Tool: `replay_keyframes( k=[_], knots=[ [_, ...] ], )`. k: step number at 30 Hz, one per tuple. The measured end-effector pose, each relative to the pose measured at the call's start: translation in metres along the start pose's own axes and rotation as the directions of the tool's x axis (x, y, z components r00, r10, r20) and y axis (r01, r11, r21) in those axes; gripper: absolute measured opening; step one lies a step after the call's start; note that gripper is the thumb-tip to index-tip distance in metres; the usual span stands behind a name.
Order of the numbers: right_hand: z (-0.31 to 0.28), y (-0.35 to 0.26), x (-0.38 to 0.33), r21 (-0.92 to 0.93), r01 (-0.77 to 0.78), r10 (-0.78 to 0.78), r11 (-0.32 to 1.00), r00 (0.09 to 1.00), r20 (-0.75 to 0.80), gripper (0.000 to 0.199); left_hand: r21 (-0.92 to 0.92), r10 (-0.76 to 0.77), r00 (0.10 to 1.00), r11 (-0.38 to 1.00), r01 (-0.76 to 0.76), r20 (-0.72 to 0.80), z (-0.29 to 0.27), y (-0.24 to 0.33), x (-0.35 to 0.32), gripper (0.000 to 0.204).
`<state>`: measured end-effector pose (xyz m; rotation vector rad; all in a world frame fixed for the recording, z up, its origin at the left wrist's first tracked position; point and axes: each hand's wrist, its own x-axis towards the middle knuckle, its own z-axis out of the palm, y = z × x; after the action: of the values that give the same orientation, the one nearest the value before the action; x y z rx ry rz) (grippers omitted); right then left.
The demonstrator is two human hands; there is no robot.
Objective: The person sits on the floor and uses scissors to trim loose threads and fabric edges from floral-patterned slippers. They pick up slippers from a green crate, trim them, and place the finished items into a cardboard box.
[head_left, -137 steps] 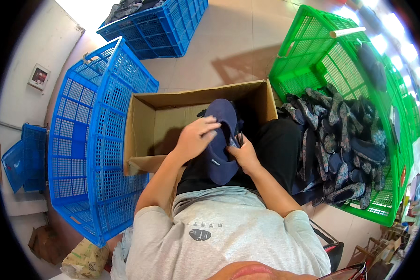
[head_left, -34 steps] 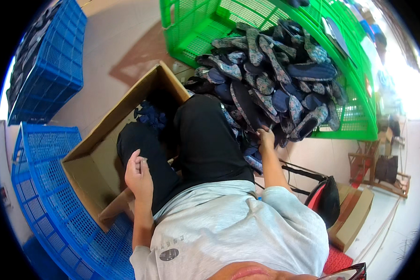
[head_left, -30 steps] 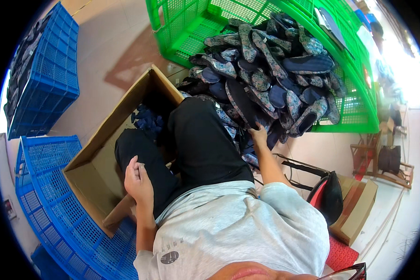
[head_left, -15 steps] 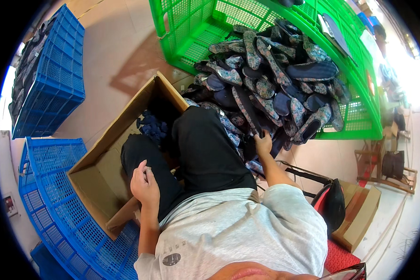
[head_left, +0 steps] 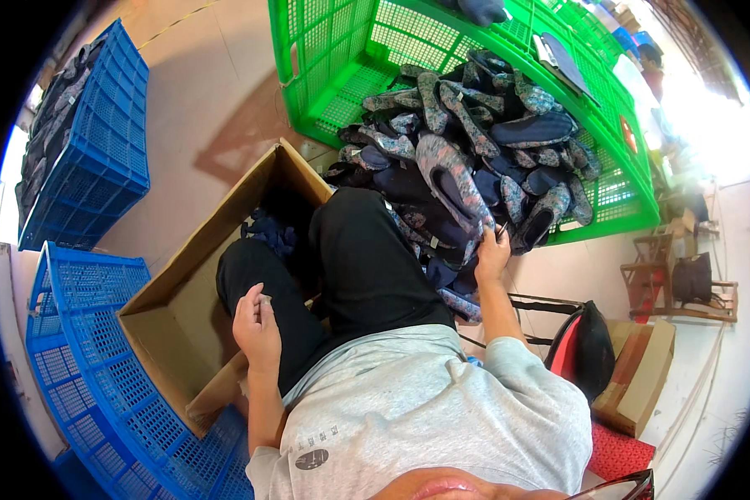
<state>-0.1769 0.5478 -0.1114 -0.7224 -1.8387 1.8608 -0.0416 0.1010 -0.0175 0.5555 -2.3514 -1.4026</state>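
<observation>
A tan concrete floor is carrying crates and a box around a seated person. The right hand (head_left: 492, 252) is closing its fingers on a patterned shoe (head_left: 452, 179) at the near edge of the shoe pile (head_left: 475, 142) spilling from the green crate (head_left: 342, 58). The left hand (head_left: 257, 327) is hovering over the lap, loosely curled, pinching a small pale scrap (head_left: 264, 298). Just beside it, a cardboard box (head_left: 183, 300) is holding dark shoes (head_left: 267, 233); blue crates (head_left: 92, 358) are standing further left.

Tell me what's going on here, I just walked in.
A seated person reaches the right hand into a heap of dark patterned shoes spilling from a green crate. The left hand pinches a small item above the lap. A cardboard box holding dark blue items sits at the person's left.
</observation>
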Motion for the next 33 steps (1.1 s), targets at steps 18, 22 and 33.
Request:
replay_keyframes(
  k=[18, 22, 33],
  knots=[
    [0.197, -0.093, -0.205, -0.350, -0.407, 0.366, 0.844, -0.040, 0.930, 0.010, 0.265, 0.459, 0.855, 0.816, -0.513, 0.241, -0.107, 0.107, 0.001, 0.026],
    [0.200, -0.041, -0.234, -0.362, -0.408, 0.339, 0.838, -0.130, 0.932, 0.019, 0.234, 0.157, 0.877, 0.929, -0.287, 0.453, -0.091, 0.066, -0.008, 0.030],
    [0.199, -0.034, -0.231, -0.510, -0.214, 0.476, 0.833, -0.192, 0.858, 0.015, 0.174, -0.019, 0.891, 0.982, -0.067, 0.453, -0.068, 0.039, -0.010, 0.026]
  ],
)
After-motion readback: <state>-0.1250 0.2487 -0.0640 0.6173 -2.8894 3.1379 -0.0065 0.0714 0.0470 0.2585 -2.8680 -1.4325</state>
